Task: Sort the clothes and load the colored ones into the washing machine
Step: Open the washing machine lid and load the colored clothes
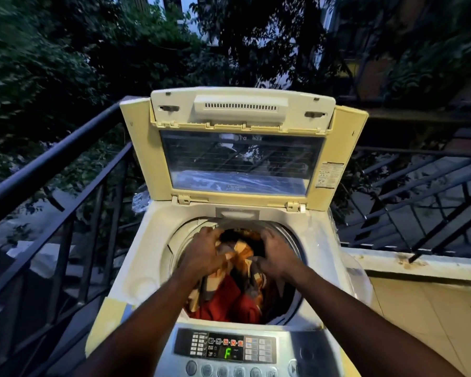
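Observation:
A cream top-loading washing machine (147,257) stands in front of me with its lid (239,159) propped upright. Both my hands are inside the drum opening. My left hand (204,251) and my right hand (276,254) press down on and grip an orange, brown and cream patterned garment (242,254). Under it lies a red garment (229,303) at the near side of the drum. Darker clothes sit deeper in the drum, mostly hidden by my hands.
The control panel (229,349) with a lit green display and a row of buttons is at the near edge. A black metal railing (52,191) runs on the left and right (419,191). A tiled ledge (433,308) lies to the right. Trees fill the background.

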`<action>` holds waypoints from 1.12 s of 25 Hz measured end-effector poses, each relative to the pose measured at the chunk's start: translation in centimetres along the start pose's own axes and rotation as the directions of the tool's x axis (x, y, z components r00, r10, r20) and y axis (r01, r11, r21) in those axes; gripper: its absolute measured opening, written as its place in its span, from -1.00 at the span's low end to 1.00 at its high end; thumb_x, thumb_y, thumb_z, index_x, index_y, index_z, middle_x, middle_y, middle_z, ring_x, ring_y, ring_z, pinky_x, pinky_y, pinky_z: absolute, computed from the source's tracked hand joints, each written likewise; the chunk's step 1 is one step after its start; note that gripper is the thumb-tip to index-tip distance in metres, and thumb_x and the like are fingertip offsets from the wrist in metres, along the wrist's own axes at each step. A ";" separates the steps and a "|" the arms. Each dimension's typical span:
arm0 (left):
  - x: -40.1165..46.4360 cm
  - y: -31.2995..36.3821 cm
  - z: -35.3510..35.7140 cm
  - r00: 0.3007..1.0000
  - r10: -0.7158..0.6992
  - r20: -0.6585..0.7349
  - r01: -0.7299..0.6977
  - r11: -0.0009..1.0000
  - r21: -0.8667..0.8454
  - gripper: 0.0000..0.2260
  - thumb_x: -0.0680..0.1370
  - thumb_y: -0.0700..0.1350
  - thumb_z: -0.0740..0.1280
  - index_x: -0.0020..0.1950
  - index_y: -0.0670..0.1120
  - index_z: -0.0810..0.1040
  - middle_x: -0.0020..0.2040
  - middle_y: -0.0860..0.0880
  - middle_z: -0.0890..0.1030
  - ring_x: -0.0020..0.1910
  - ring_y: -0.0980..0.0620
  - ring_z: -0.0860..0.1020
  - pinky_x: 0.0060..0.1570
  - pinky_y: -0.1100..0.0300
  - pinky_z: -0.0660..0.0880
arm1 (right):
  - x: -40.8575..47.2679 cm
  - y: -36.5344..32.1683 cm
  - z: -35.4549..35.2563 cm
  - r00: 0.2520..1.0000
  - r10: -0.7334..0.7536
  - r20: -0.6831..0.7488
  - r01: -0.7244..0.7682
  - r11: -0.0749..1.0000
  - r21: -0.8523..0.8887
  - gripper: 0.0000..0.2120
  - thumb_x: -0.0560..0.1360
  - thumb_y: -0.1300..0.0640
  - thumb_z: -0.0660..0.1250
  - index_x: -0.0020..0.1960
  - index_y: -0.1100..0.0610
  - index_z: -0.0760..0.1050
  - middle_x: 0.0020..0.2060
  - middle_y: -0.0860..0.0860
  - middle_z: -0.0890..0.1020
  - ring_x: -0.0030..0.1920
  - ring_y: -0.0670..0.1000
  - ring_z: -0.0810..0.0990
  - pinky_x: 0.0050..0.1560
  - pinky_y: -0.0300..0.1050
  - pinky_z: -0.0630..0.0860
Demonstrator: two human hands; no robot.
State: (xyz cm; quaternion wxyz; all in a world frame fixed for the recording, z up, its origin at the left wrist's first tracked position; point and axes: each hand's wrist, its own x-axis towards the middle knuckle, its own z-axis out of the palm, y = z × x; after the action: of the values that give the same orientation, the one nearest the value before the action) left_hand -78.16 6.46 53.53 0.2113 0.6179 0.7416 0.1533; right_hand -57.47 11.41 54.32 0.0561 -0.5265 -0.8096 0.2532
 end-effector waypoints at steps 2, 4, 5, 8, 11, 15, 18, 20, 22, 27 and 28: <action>0.2 0.9 -1.7 0.997 0.030 -0.071 -0.030 1.000 -0.006 -0.32 0.41 0.13 0.48 0.49 0.06 0.36 0.42 -0.08 0.40 0.40 -0.13 0.39 0.35 -0.07 0.43 | -0.4 -1.4 -2.0 0.996 -0.037 -0.081 0.034 0.999 -0.041 -0.19 0.48 -0.02 0.46 0.59 0.11 0.14 0.58 0.15 0.19 0.56 0.20 0.20 0.54 0.06 0.25; 0.5 2.6 -4.0 0.987 0.073 -0.146 -0.074 0.997 0.002 -0.28 0.44 0.13 0.47 0.55 0.07 0.28 0.51 -0.07 0.30 0.48 -0.14 0.30 0.43 -0.10 0.34 | -0.8 -3.1 -4.7 0.978 -0.085 -0.190 0.074 0.995 -0.062 -0.17 0.49 -0.01 0.45 0.61 0.08 0.08 0.61 0.12 0.12 0.58 0.20 0.15 0.54 0.09 0.24; 0.6 3.6 -5.5 0.979 0.091 -0.185 -0.091 0.996 0.007 -0.26 0.45 0.14 0.46 0.56 0.09 0.24 0.55 -0.07 0.25 0.52 -0.14 0.24 0.45 -0.12 0.30 | -1.1 -4.0 -6.2 0.962 -0.118 -0.247 0.101 0.992 -0.081 -0.15 0.49 0.00 0.46 0.62 0.07 0.07 0.61 0.12 0.12 0.58 0.19 0.14 0.53 0.08 0.24; 0.7 6.8 -10.1 0.937 0.150 -0.314 -0.138 0.989 0.061 -0.25 0.46 0.18 0.45 0.58 0.13 0.20 0.60 -0.04 0.15 0.54 -0.16 0.17 0.43 -0.20 0.25 | -1.5 -6.3 -10.7 0.888 -0.201 -0.413 0.149 0.977 -0.153 -0.14 0.48 0.01 0.48 0.62 0.02 0.05 0.63 0.09 0.10 0.58 0.17 0.13 0.52 0.12 0.23; 0.6 9.4 -14.6 0.879 0.227 -0.420 -0.203 0.974 0.101 -0.21 0.46 0.19 0.44 0.59 0.18 0.11 0.59 0.01 0.07 0.53 -0.18 0.11 0.42 -0.34 0.22 | -1.4 -8.3 -15.6 0.788 -0.264 -0.556 0.155 0.959 -0.236 -0.16 0.48 -0.03 0.47 0.60 0.01 0.07 0.63 0.07 0.08 0.60 0.17 0.10 0.56 0.19 0.19; 1.5 11.8 -19.4 0.799 0.320 -0.509 -0.277 0.947 0.160 -0.18 0.46 0.18 0.44 0.61 0.17 0.06 0.62 -0.02 0.02 0.56 -0.16 0.04 0.45 -0.33 0.17 | -0.3 -10.1 -21.2 0.745 -0.303 -0.595 0.117 0.937 -0.330 -0.10 0.47 -0.08 0.49 0.62 0.00 0.02 0.64 0.08 0.04 0.61 0.17 0.06 0.56 0.27 0.13; 2.7 12.6 -21.5 0.811 0.338 -0.477 -0.259 0.939 0.225 -0.18 0.48 0.20 0.42 0.62 0.14 0.04 0.65 -0.05 -0.02 0.61 -0.15 -0.01 0.49 -0.25 0.08 | 0.9 -10.9 -23.4 0.792 -0.286 -0.540 0.073 0.922 -0.381 -0.10 0.49 -0.15 0.44 0.63 -0.03 -0.03 0.65 0.07 0.01 0.62 0.19 0.04 0.55 0.36 0.07; 3.5 12.8 -22.4 0.823 0.356 -0.442 -0.253 0.927 0.275 -0.19 0.50 0.21 0.40 0.62 0.14 0.04 0.66 -0.06 -0.03 0.62 -0.14 -0.03 0.52 -0.19 0.03 | 1.6 -11.3 -24.1 0.823 -0.268 -0.501 0.051 0.913 -0.405 -0.11 0.51 -0.19 0.41 0.63 -0.04 -0.05 0.65 0.06 0.00 0.63 0.18 0.02 0.55 0.40 0.03; 4.4 13.0 -23.1 0.844 0.366 -0.393 -0.247 0.914 0.320 -0.22 0.52 0.24 0.35 0.63 0.14 0.02 0.66 -0.07 -0.04 0.63 -0.12 -0.04 0.54 -0.17 0.01 | 2.4 -11.7 -24.3 0.842 -0.250 -0.479 0.040 0.913 -0.405 -0.12 0.51 -0.22 0.38 0.63 -0.06 -0.06 0.65 0.05 0.00 0.63 0.18 0.00 0.54 0.43 0.00; 6.1 13.0 -24.2 0.867 0.324 -0.378 -0.181 0.912 0.368 -0.37 0.62 0.29 0.08 0.63 0.12 0.00 0.66 -0.08 -0.04 0.64 -0.12 -0.10 0.54 -0.23 -0.19 | 4.4 -11.5 -24.7 0.887 -0.174 -0.428 -0.017 0.914 -0.406 -0.20 0.58 -0.30 0.19 0.64 -0.06 -0.12 0.65 0.06 -0.06 0.63 0.22 -0.07 0.51 0.46 -0.12; 6.5 13.0 -24.4 0.863 0.324 -0.388 -0.175 0.911 0.373 -0.39 0.63 0.29 0.03 0.63 0.12 0.00 0.66 -0.09 -0.04 0.64 -0.12 -0.11 0.54 -0.24 -0.22 | 4.7 -11.3 -24.9 0.892 -0.160 -0.422 -0.026 0.915 -0.403 -0.23 0.59 -0.30 0.15 0.64 -0.06 -0.12 0.65 0.06 -0.06 0.63 0.23 -0.07 0.51 0.46 -0.12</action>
State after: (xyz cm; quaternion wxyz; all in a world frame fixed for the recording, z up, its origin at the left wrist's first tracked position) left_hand -80.34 16.11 80.19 -0.0893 0.6850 0.6973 0.1912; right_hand -59.98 20.69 80.37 0.1410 -0.5418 -0.8273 -0.0465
